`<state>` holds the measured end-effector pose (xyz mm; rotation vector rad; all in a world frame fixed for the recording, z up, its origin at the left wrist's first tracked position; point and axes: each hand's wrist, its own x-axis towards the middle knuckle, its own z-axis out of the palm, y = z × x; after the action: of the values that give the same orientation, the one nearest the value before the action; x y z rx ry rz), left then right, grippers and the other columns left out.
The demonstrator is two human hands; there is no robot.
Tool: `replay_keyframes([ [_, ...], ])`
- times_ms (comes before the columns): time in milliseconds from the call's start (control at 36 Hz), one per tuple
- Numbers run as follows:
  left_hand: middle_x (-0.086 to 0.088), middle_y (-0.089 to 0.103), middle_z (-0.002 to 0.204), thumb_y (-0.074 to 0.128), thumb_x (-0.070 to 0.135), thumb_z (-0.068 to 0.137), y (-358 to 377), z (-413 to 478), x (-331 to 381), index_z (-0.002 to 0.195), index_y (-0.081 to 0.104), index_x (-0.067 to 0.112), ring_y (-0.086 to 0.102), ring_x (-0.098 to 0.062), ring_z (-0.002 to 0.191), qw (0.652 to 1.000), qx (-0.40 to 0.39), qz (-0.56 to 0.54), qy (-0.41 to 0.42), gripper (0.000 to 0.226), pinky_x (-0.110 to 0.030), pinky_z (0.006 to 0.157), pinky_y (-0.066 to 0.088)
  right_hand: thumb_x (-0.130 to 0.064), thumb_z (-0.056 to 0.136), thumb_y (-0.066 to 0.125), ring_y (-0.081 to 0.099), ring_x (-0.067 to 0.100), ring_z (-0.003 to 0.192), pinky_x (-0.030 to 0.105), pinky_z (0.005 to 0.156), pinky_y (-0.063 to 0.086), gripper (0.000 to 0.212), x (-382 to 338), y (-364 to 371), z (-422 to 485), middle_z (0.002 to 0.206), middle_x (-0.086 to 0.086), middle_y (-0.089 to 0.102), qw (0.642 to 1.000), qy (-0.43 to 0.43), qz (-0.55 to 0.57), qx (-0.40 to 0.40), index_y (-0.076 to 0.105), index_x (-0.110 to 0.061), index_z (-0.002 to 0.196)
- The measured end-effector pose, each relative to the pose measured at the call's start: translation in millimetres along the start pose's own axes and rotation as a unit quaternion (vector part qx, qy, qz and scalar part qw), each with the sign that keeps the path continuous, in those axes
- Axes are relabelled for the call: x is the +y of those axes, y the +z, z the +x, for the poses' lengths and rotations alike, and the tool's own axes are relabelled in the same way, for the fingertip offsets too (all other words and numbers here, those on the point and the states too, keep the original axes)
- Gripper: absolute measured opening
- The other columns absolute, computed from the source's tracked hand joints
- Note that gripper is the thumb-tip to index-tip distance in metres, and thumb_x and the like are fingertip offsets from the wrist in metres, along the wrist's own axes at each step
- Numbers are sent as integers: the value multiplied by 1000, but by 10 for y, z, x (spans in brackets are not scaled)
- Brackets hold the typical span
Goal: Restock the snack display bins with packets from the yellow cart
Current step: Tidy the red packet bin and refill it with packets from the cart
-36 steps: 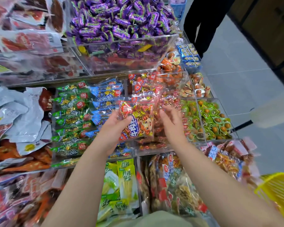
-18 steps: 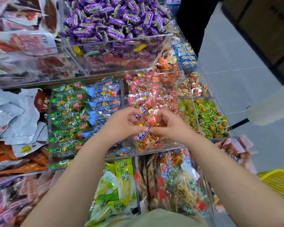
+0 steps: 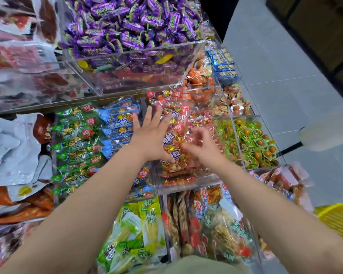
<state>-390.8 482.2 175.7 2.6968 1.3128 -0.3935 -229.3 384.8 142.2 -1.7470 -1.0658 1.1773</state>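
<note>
The left hand (image 3: pixel 150 135) lies flat and spread on the red packets (image 3: pixel 174 135) in the clear bin (image 3: pixel 186 184); the blurred right hand (image 3: pixel 199 145) looks empty-fingered. That bin seems nearly full. The yellow cart (image 3: pixel 339 220) waits at right, its contents unseen.

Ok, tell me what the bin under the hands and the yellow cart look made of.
Bin: clear rigid plastic, likely acrylic; glossy, see-through walls with bright edges. Yellow cart: seemingly moulded plastic; opaque, slotted lattice, only a corner visible.
</note>
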Motion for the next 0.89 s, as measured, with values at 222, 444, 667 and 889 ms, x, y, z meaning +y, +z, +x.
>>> replay_keyframes([
  [222,-2,16,157,62,86,49,47,-98,-18,149,5,33,20,-29,140,999,37,17,-6,127,-72,106,-2,-46,97,38,30,15,136,35,106,23,48,-304,-23,552,151,-7,33,997,38,64,27,35,-34,143],
  [444,-9,-24,158,48,95,48,36,-76,-90,151,-8,36,-25,-26,145,999,27,42,-6,132,-62,103,-25,-55,95,31,38,12,131,32,104,27,51,-300,-11,682,145,-7,43,999,10,33,31,45,-32,138],
  [667,-5,4,158,54,93,47,-27,-48,-91,149,1,40,2,-26,146,999,22,38,0,126,-70,107,-5,-46,95,39,55,16,110,39,99,41,42,-423,103,802,120,-1,61,948,112,254,158,57,-18,121],
  [889,-2,-4,160,48,95,45,-66,-5,-99,150,5,39,-30,-29,141,996,43,80,21,127,-60,93,-36,-27,94,53,67,11,87,33,72,54,15,-394,40,804,93,-8,72,966,77,215,123,68,-30,91],
])
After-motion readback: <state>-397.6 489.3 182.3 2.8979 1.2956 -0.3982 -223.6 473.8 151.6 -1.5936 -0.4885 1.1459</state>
